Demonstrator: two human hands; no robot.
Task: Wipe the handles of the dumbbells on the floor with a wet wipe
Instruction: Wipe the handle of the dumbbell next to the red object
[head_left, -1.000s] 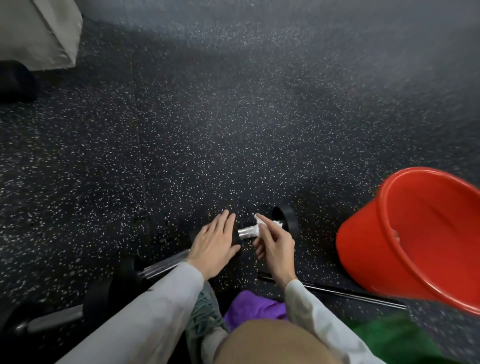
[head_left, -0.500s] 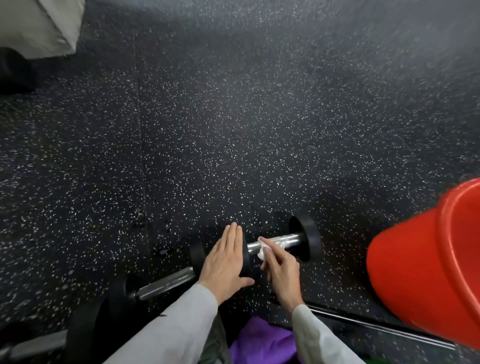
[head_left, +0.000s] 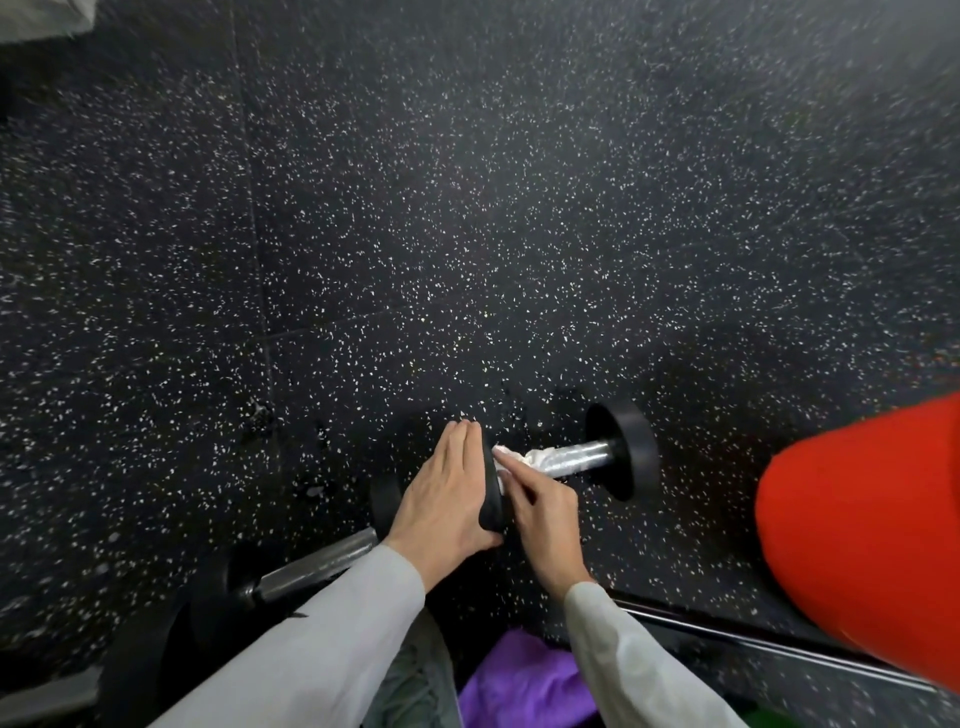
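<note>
A small black dumbbell (head_left: 621, 449) with a chrome handle (head_left: 576, 458) lies on the speckled floor. My left hand (head_left: 447, 491) lies flat over its near black end, fingers together. My right hand (head_left: 540, 512) presses a white wet wipe (head_left: 519, 460) against the handle's left part, index finger stretched along it. A second dumbbell (head_left: 311, 564) with a chrome handle lies to the lower left, partly behind my left sleeve. A third one (head_left: 47, 696) shows at the bottom left corner, blurred.
A red bucket (head_left: 862, 540) stands close on the right. A thin dark metal bar (head_left: 753, 644) lies on the floor under my right forearm. Purple cloth (head_left: 519, 680) sits at the bottom centre. A pale object (head_left: 36, 15) fills the top left corner.
The view has tilted down and closer. My right hand with the wipe has slid left along the handle toward the near end. My left hand has stayed on that end.
</note>
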